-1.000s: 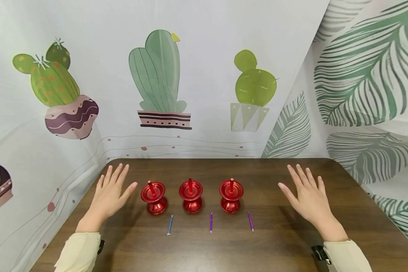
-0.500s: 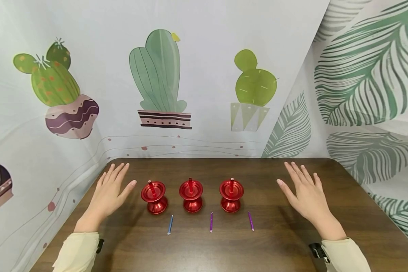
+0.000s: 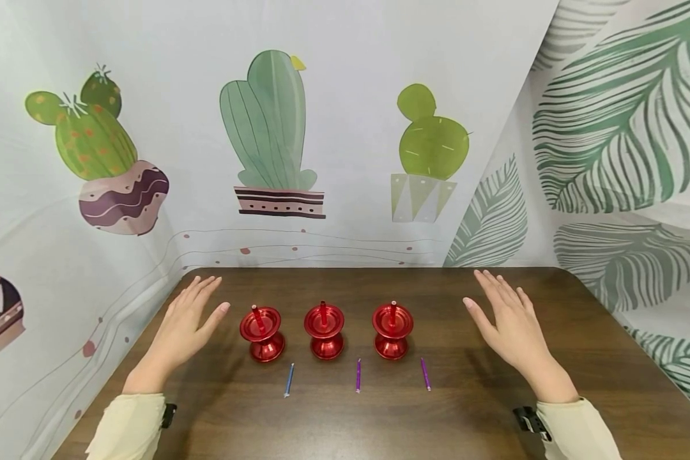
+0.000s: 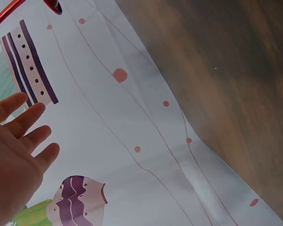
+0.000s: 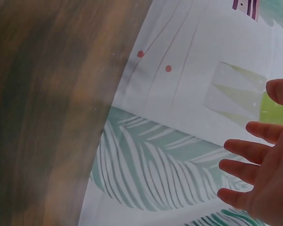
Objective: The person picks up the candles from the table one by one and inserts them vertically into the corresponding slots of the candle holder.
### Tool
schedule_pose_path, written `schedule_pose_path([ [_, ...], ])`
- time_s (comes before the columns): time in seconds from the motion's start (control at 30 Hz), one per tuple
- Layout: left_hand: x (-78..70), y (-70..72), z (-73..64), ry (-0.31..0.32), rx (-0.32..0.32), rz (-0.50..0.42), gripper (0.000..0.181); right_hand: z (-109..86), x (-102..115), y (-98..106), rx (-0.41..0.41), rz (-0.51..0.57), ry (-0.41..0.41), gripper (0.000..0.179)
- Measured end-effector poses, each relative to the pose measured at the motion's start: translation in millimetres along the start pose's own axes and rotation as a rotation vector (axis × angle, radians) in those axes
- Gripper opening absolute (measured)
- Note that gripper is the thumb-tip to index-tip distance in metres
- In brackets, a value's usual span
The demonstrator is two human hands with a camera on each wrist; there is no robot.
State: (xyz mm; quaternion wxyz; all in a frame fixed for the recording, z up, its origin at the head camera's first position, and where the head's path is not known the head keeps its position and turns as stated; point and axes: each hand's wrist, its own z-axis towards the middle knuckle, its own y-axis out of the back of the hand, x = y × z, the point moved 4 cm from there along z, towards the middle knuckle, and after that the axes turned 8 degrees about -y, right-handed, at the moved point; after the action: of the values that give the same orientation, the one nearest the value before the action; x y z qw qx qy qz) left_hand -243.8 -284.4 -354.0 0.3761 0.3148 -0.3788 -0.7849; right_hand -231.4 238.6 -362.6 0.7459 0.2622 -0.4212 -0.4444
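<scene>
Three shiny red candle holders stand in a row in the head view: a left one [image 3: 267,348], a middle one [image 3: 327,347] and a right one [image 3: 391,347], each with a short red upright stick in its dish. In front of them lie a blue candle [image 3: 289,381] and two purple candles, one in the middle [image 3: 358,375] and one at right [image 3: 425,374]. My left hand [image 3: 179,329] hovers left of the left holder, fingers extended, holding nothing. To the right of the right holder, my right hand [image 3: 513,326] hovers with its fingers extended, also holding nothing.
The dark brown wooden table [image 3: 345,428] ends at a back edge against a pale curtain [image 3: 356,128] printed with cacti. A leaf-patterned sheet [image 3: 621,140] hangs along the right side. Dark bands sit at both wrists.
My right hand has shifted a little to the left, toward the holders. The left hand has turned slightly. Holders and candles stay in place.
</scene>
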Motion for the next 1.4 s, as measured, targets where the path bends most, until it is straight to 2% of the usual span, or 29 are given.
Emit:
schedule_pose_path([
  [0.23, -4.4, 4.5, 2.1, -0.037, -0.045, -0.037, 0.05, 2.6, 8.5, 1.8, -0.001, 0.06, 0.008, 0.055],
  [0.57, -11.4, 9.6, 3.9, -0.035, -0.069, -0.118, 0.046, 7.6, 29.9, 4.0, -0.04, 0.138, 0.051, 0.049],
  [0.8, -13.0, 10.8, 3.4, -0.009, -0.049, -0.198, 0.045, 12.6, 52.4, 3.0, -0.029, 0.2, 0.088, 0.048],
  [1.1, -9.8, 6.1, 0.4, -0.027, -0.042, -0.237, 0.044, 18.7, 78.5, -3.2, -0.021, 0.271, 0.144, 0.048],
  [1.4, -8.9, 0.5, -0.7, -0.03, 0.001, -0.278, 0.05, 22.4, 104.1, -10.4, 0.06, 0.363, 0.182, 0.05],
])
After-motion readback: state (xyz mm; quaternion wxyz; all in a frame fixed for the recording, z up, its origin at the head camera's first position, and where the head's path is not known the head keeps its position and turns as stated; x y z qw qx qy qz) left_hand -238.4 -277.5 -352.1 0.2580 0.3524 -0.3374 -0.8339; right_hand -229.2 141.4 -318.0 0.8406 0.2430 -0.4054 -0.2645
